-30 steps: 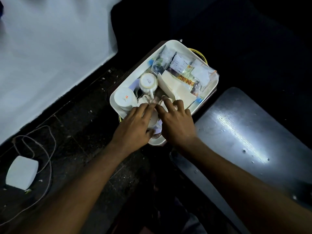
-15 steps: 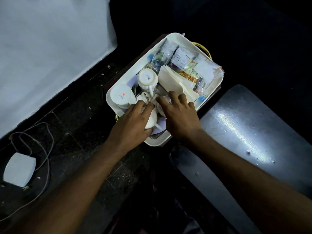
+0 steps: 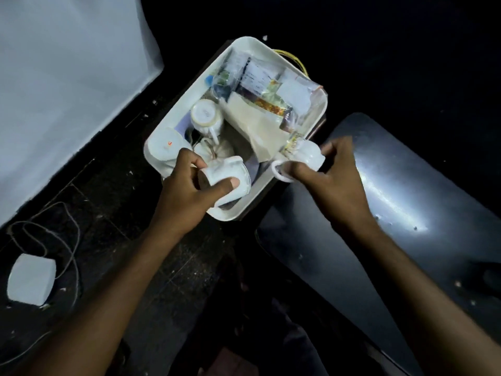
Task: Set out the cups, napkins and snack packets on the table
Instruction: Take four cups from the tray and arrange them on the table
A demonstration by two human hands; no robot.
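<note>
Dim scene; light from above, near camera. Tray [image 3: 230,215] whites near blown. Glare streak on table [image 3: 390,196]. Top right corner black. Cup [image 3: 226,172] smeared by motion blur. Edges bowed, soft.

Cups [image 3: 226,172]: glazed white ceramic, glossy. Tray [image 3: 187,103]: smooth white plastic. Packets [image 3: 301,96]: shiny clear film. Napkins [image 3: 254,119]: matt paper. Table [image 3: 406,199], three o'clock: dark, polished.

Head camera looks down closely over tray [image 3: 230,214] and table [image 3: 406,202].
</note>
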